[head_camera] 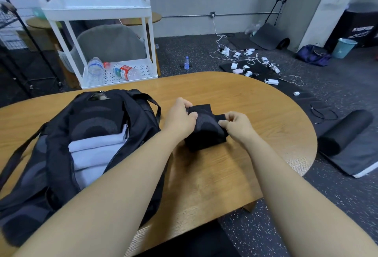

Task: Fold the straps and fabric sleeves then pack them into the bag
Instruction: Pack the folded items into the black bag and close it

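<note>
Both hands work a dark fabric sleeve (206, 127) that sits folded into a compact bundle on the wooden tabletop (255, 105), just right of the bag. The left hand (180, 118) grips the bundle's far left corner, fingers curled over the top edge and thumb pressed against the patterned face. The right hand (235, 123) pinches the bundle's right edge between thumb and curled fingers.

The black bag (61, 148) lies open on the left part of the tabletop, its straps trailing toward the near edge. Inside it rests a stack of folded pale grey fabric (96, 154), with another dark patterned sleeve (96, 121) lying on top of that stack toward the far end.

Beyond the tabletop stands a white cart (98, 37) with plastic bottles (122, 70) on its lower shelf; chargers and cables (251, 62) are scattered on the floor
</note>
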Tool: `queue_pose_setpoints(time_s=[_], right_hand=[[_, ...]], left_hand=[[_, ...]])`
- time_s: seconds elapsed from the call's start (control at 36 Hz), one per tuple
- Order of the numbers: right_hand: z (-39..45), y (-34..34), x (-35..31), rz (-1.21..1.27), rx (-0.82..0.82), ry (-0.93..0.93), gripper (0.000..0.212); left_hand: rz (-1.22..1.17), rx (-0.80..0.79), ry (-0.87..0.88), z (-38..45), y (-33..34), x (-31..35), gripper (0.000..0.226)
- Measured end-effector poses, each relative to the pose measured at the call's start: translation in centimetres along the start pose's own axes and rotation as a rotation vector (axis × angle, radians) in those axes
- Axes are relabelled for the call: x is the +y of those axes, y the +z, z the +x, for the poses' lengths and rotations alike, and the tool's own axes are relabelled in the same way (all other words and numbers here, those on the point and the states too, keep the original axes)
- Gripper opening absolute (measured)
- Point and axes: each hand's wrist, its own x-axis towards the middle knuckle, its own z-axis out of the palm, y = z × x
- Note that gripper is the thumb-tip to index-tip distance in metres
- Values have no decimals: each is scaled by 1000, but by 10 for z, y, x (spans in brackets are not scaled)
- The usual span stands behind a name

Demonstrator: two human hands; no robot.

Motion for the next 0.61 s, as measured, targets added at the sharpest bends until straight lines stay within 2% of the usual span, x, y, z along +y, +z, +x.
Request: queue_pose_setpoints(time_s=[0.03, 0.08, 0.11, 0.17, 0.28, 0.42, 0.61], right_hand=[[4, 0, 4, 29, -16, 0, 30], [-2, -1, -1, 63, -32, 7, 12], [-9, -2, -7, 79, -31, 14, 11], [-18, -4, -14, 134, -47, 21, 21], [-21, -6, -20, 253, -83, 30, 6], [-26, -12, -35, 296, -88, 12, 22], [-42, -9, -74, 338, -69, -77, 25]], left_hand=[[1, 2, 2, 0, 0, 0, 27], [-9, 0, 6, 0, 1, 0, 26], [-16, -2, 11, 0, 1, -1, 25], [-36, -6, 27, 0, 1, -1, 22], [-87, -8, 72, 2, -3, 2, 19], [-124, 25, 130, 3, -17, 7, 19], [-179, 68, 101, -10, -55, 2, 21]])
